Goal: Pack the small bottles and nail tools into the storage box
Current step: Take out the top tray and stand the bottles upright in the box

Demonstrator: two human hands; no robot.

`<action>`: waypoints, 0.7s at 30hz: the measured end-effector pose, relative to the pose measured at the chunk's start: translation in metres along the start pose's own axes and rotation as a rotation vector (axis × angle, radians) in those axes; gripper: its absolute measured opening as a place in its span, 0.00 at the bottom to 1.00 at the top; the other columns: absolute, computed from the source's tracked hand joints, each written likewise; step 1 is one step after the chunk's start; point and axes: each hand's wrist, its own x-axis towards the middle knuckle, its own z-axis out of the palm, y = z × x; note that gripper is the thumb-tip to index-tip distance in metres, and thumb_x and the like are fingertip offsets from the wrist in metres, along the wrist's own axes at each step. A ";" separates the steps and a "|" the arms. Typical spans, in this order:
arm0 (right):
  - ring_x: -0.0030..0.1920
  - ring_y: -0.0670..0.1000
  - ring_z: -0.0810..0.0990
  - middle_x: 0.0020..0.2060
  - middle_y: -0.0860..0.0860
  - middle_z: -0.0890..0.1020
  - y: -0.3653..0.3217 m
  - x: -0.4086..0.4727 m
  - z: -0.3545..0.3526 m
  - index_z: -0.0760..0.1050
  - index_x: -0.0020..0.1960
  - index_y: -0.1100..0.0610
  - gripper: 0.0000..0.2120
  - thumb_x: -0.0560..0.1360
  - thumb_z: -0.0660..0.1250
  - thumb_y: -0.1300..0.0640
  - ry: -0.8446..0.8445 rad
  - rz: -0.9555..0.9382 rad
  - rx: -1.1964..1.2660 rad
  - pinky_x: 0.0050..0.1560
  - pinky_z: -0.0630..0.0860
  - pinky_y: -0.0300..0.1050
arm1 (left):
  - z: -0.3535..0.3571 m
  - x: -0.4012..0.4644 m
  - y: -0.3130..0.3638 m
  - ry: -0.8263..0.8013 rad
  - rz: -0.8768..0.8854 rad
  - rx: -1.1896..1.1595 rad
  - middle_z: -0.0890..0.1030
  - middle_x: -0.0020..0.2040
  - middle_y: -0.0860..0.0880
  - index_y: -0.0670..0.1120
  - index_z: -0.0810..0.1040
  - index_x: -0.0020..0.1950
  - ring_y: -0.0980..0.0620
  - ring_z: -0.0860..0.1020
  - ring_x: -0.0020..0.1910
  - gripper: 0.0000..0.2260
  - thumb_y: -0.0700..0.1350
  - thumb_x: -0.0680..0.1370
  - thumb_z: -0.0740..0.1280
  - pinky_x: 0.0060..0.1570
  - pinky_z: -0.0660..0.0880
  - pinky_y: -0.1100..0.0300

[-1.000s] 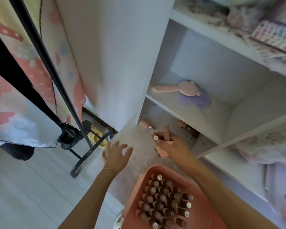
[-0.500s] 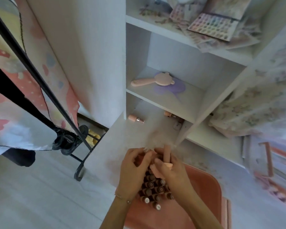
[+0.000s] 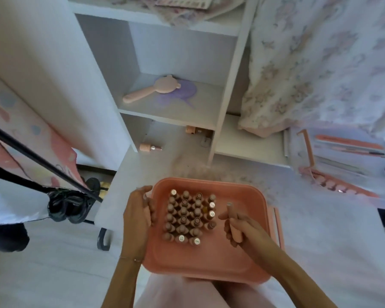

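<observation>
Now your left hand (image 3: 138,210) grips the left wall of the pink storage box (image 3: 209,261), fingers curled over its rim. The box sits in front of you, apparently on your lap, and holds a tight cluster of small bottles (image 3: 190,215) standing upright in rows toward its left half. Your right hand (image 3: 238,227) is inside the box just right of the cluster, fingers wrapped around a pink tube-shaped tool (image 3: 232,221) held upright. Two more bottles lie on their sides on the lowest shelf: one (image 3: 150,147) near the front, another (image 3: 192,130) further back.
</observation>
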 end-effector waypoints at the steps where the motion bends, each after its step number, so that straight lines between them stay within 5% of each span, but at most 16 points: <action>1: 0.37 0.48 0.73 0.36 0.51 0.74 0.007 -0.005 -0.002 0.77 0.54 0.56 0.11 0.79 0.56 0.59 0.002 0.028 0.023 0.37 0.70 0.41 | 0.000 -0.004 -0.002 -0.009 -0.023 -0.016 0.70 0.28 0.53 0.55 0.76 0.42 0.57 0.69 0.29 0.11 0.53 0.78 0.56 0.34 0.69 0.60; 6: 0.42 0.40 0.78 0.52 0.45 0.76 0.031 -0.019 -0.006 0.72 0.59 0.37 0.14 0.79 0.57 0.53 0.106 -0.138 -0.336 0.47 0.72 0.29 | 0.002 -0.016 -0.007 0.011 0.143 0.133 0.76 0.42 0.56 0.66 0.71 0.50 0.60 0.75 0.43 0.06 0.56 0.79 0.56 0.43 0.72 0.68; 10: 0.46 0.38 0.74 0.48 0.45 0.75 0.032 -0.011 -0.003 0.71 0.49 0.44 0.07 0.76 0.63 0.56 0.156 -0.226 -0.622 0.47 0.68 0.26 | -0.003 -0.018 -0.014 0.031 0.176 0.231 0.77 0.46 0.54 0.70 0.67 0.50 0.57 0.78 0.41 0.09 0.56 0.76 0.63 0.37 0.76 0.59; 13: 0.48 0.44 0.73 0.45 0.46 0.76 0.032 -0.002 -0.001 0.70 0.43 0.46 0.05 0.74 0.65 0.54 0.104 -0.218 -0.890 0.47 0.69 0.37 | -0.003 -0.019 -0.020 0.035 0.198 0.278 0.79 0.38 0.50 0.70 0.65 0.51 0.57 0.78 0.35 0.09 0.57 0.74 0.61 0.36 0.77 0.52; 21: 0.50 0.53 0.75 0.52 0.53 0.74 0.034 0.012 0.009 0.73 0.55 0.59 0.10 0.76 0.61 0.56 0.045 -0.251 -1.062 0.45 0.68 0.41 | -0.003 -0.016 -0.028 0.084 0.233 0.291 0.81 0.38 0.53 0.71 0.65 0.52 0.58 0.80 0.37 0.08 0.61 0.73 0.59 0.38 0.79 0.52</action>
